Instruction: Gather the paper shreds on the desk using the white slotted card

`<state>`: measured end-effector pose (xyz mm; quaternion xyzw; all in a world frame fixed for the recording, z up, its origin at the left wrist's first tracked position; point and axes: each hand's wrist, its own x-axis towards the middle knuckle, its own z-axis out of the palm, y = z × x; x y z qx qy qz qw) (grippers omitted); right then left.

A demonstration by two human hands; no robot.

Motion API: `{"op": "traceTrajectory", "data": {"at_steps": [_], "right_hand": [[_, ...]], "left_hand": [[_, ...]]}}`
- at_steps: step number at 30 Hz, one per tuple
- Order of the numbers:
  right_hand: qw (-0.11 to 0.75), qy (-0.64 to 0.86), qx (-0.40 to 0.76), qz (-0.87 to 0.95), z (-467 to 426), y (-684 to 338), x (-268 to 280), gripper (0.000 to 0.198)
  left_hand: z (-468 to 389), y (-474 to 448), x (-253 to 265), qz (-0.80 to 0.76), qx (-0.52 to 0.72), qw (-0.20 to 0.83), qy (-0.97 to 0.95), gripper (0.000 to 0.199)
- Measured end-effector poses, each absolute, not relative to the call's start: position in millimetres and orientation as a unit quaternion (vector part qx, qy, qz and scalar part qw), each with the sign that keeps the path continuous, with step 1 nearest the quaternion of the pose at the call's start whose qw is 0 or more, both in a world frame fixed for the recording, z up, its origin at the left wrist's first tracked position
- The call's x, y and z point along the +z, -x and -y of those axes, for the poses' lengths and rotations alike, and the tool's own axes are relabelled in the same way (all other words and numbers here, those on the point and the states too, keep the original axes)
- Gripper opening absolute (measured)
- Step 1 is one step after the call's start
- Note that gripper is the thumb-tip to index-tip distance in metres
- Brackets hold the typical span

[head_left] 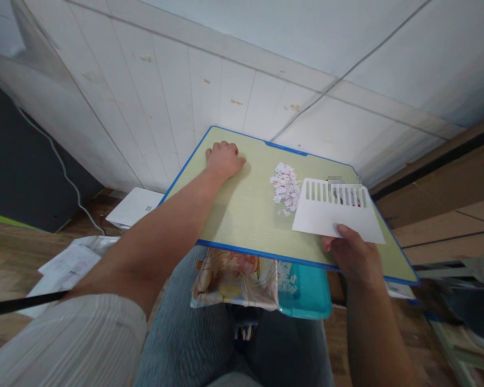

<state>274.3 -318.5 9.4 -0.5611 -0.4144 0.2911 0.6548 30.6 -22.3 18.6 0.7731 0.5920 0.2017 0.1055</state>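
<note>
My right hand (353,252) pinches the near edge of a white card with a row of cut-out slots (339,217), thumb on top. The card is held over the right part of a pale yellow-green board with a blue rim (246,215). Just left of the card lies a heap of small white paper scraps (286,185), some with pinkish marks. On the board's far left part rests my left hand (225,159), palm down with fingers slightly bent and apart, holding nothing. Under the board's front edge, a teal tray (308,293) with some scraps sits beside a patterned cloth (237,279).
A white panelled wall (226,80) rises behind the board, with a grey cable (331,86) running down it. Papers (70,266) and a white box (135,207) lie on the floor at left. Cardboard boxes (452,215) stand at right.
</note>
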Motion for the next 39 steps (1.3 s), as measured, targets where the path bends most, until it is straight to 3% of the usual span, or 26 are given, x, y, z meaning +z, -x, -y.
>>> {"op": "traceTrajectory", "data": {"at_steps": [5,8,13,19,26,35,39], "right_hand": [[0.710,0.542,0.265,0.362,314,-273,8,0.049],[0.692,0.575,0.251,0.357,315,-276,2,0.042],[0.588,0.667,0.210,0.406,319,-283,-7,0.036],[0.663,0.630,0.213,0.343,313,-275,-5,0.026],[0.600,0.675,0.198,0.382,320,-282,-8,0.022],[0.672,0.637,0.183,0.332,319,-281,-12,0.020],[0.639,0.645,0.195,0.371,321,-278,-7,0.021]], "left_hand": [[22,-30,18,-0.591,0.204,0.108,-0.773,0.051],[21,-31,18,-0.592,0.206,0.111,-0.772,0.051],[21,-32,19,-0.593,0.206,0.114,-0.770,0.050],[25,-31,22,-0.592,0.202,0.113,-0.772,0.051],[23,-32,20,-0.595,0.202,0.107,-0.770,0.051],[22,-31,21,-0.593,0.201,0.111,-0.772,0.054],[22,-31,20,-0.593,0.207,0.111,-0.770,0.051]]}}
